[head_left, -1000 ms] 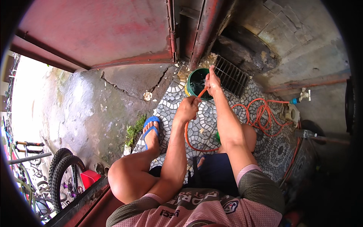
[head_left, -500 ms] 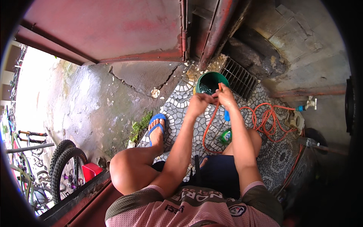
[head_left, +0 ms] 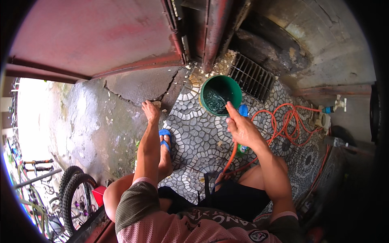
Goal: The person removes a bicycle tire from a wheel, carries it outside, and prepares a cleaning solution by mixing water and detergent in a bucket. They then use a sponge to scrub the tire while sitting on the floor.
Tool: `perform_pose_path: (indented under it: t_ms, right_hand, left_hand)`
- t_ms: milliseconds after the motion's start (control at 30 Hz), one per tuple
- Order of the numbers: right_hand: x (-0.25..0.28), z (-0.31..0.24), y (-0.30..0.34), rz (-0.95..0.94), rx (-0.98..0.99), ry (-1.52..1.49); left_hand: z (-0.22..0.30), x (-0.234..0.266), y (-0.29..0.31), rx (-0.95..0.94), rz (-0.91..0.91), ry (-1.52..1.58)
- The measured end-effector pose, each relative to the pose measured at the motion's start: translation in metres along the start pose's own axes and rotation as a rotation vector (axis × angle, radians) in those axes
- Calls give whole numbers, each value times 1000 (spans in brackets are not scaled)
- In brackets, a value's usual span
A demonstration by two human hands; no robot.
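Underfoot, mosaic paving (head_left: 194, 139) bears green bucket (head_left: 234, 88); red gate (head_left: 97, 36) beyond.

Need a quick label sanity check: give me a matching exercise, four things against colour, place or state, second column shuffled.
1. bucket
2. hose
3. grate
4. left hand

A. out over the concrete
B. green, water inside
C. dark bars, set in a rectangle
D. orange, running up to the right hand

Pairs: 1-B, 2-D, 3-C, 4-A
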State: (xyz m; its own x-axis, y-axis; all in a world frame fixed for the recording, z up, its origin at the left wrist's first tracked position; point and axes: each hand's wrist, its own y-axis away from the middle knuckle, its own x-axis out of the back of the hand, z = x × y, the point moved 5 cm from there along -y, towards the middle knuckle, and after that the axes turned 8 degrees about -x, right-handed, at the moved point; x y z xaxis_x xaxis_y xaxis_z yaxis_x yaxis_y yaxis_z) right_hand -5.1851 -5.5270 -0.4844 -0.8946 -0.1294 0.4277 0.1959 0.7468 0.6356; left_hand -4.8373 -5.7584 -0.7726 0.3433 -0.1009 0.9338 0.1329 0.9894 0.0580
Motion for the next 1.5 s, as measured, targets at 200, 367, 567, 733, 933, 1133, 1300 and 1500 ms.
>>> perform_pose_path:
  t_ms: [200,367,567,733,933,1133,1300,1500]
  right_hand:
    - [17,4,-1,179,208,-15]
    - [33,-15,10,193,211,-48]
    - [76,9,30,331,-60,-224]
    - [87,-4,22,425,-1,-245]
    - [81,-4,25,314,136,-248]
    - [67,-4,27,75,75,-277]
    - [45,16,5,86,162,-137]
    - [48,20,4,90,41,-155]
  left_hand:
    - [17,-21,-4,-104,-204,-57]
    - [-5,33,-52,-42,-82,35]
    - [272,104,-58,-408,-74,638]
    - [408,130,-36,-642,-75,455]
    - [427,79,-24,-504,-349,913]
    - [410,34,2,-69,-452,956]
    - [413,33,63,151,-941,1291]
    - [379,24,51,-156,-645,860]
